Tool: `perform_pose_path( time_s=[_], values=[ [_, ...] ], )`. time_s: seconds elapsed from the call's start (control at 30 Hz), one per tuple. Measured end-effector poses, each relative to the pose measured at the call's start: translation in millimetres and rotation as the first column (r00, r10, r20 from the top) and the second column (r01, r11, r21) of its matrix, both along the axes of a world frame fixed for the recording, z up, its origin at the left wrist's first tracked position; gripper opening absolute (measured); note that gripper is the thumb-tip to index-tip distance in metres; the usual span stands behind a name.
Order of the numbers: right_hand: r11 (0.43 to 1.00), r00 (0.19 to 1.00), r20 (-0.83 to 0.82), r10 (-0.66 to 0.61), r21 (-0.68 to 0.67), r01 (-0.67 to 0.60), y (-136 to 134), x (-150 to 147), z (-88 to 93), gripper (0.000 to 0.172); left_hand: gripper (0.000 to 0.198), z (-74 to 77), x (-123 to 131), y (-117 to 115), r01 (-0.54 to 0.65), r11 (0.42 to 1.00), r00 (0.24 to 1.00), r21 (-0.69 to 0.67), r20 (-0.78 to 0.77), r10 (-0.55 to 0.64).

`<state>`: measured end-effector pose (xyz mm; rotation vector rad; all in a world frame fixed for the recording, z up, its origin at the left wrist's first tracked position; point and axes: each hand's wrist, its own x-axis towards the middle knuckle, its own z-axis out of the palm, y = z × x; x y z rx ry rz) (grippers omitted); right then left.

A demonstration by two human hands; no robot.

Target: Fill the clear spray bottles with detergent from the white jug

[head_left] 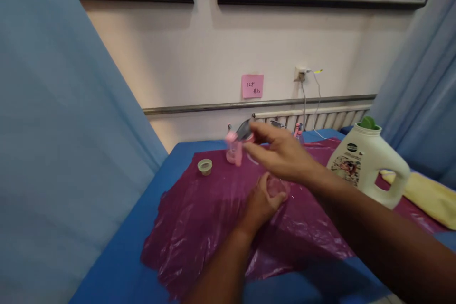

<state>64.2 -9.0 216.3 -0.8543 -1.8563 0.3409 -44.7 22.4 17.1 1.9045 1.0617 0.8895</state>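
My left hand (262, 199) is wrapped around a clear, pinkish cup (275, 186) low over the purple plastic sheet (199, 218). Above and beyond it, my right hand (276, 148) pinches a dark grey piece (244, 129), blurred by motion; its exact shape is unclear. Just left of my right fingertips stands a small clear bottle with a pink top (233, 148), partly overlapped by the grey piece. A small, pale green round cap (204, 166) rests on the sheet further left.
A large cream jug (365, 164) with a green top stands at the right, near a folded yellow cloth (429, 195). Another small bottle (298, 133) is behind my right hand. Blue curtains (53, 128) hang at both sides; a radiator (331, 116) lines the wall.
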Motion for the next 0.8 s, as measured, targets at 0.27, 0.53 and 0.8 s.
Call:
perform_pose_path(
  time_s=[0.27, 0.53, 0.8],
  values=[
    [0.977, 0.862, -0.484, -0.147, -0.206, 0.05, -14, 89, 0.3, 0.037, 0.083, -5.3, 5, 10, -0.065, 0.998, 0.998, -0.003, -0.02, 0.064],
    [0.963, 0.785, -0.585, -0.206, -0.263, 0.057, 13, 93, -40.1, 0.046, 0.081, -10.0, 6, 9, -0.079, 0.996, 0.996, -0.03, 0.026, 0.08],
    [0.923, 0.784, -0.569, -0.251, -0.386, 0.015, 25, 74, -102.5, 0.044, 0.082, -5.3, 6, 7, -0.056, 0.998, 0.996, -0.035, 0.062, 0.058]
  ],
)
